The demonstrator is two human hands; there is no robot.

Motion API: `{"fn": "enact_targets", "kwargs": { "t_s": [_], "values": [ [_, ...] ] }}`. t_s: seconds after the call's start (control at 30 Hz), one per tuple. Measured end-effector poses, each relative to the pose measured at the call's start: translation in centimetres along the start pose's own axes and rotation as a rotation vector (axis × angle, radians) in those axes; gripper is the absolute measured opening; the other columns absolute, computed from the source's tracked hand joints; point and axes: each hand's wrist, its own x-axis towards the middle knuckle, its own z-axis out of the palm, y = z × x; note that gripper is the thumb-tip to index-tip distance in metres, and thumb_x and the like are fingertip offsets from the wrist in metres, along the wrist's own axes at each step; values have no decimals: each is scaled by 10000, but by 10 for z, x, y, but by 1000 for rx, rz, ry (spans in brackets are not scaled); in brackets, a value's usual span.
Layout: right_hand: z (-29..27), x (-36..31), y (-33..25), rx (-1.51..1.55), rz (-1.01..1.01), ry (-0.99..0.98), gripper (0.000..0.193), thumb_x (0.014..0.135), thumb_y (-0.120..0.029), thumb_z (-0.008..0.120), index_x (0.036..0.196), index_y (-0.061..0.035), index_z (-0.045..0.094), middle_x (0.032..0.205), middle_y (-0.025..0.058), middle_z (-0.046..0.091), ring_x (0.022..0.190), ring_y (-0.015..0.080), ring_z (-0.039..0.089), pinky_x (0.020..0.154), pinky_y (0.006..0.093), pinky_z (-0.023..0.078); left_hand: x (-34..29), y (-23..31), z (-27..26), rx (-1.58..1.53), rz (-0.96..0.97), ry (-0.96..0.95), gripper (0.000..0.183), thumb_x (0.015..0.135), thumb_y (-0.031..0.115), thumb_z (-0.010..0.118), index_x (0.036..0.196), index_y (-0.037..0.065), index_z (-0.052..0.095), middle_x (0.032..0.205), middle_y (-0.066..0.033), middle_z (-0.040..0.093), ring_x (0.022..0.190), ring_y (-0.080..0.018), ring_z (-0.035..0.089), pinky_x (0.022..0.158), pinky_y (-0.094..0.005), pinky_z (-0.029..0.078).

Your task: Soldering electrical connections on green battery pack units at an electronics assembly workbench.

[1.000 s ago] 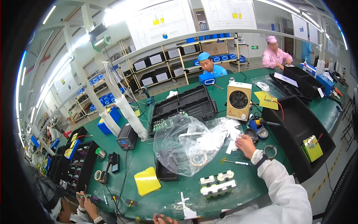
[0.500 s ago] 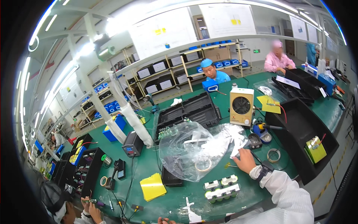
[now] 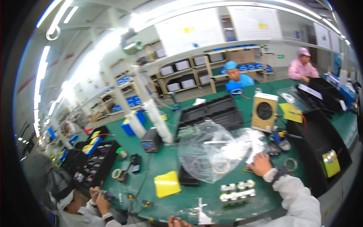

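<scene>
My right hand (image 3: 260, 165) rests low over the green table with its fingers apart and bent down. A thin rod-like tool (image 3: 246, 170) lies at its fingertips; blur hides its kind. Beside the hand are white strips (image 3: 253, 145) and a large clear plastic bag (image 3: 198, 153). Nearer me stands a battery cell pack (image 3: 237, 193) with white holders and green-wrapped cells, touched by neither hand. My left hand (image 3: 178, 222) shows only curled fingers at the lower edge; whatever they hold is out of sight.
Yellow sheets (image 3: 167, 184) lie left of the bag. A beige fan unit (image 3: 264, 112), a soldering iron stand (image 3: 280, 140) and a black case (image 3: 317, 140) stand to the right. Left are a dark power box (image 3: 151, 140) and a co-worker's hands (image 3: 99, 200). Two people sit across.
The whole view has shifted, so the scene sits farther right and is blurrier. My right hand keeps its place beside the thin tool and white strips. My left hand shows slightly more.
</scene>
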Motion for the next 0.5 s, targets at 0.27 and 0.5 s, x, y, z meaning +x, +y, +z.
{"fn": "enact_targets", "kwargs": {
  "t_s": [0.27,0.5],
  "values": [
    [25,16,44,343,12,-345,763,846,-425,688,1306,138,456,1421,367,397,1359,494,345,1162,524,250,8,-2,9,-60,22,-104,263,1002,171,587,1247,87,545,749,-3,552,562,-73,482,456,-214,374],
    [19,30,47,308,219,-467,896,886,-479,615,1415,185,326,1518,377,261,1440,494,209,1211,478,149,4,-1,18,-131,53,-102,244,1004,161,590,1235,89,568,739,23,533,531,-59,456,440,-216,375]
  ]
}}
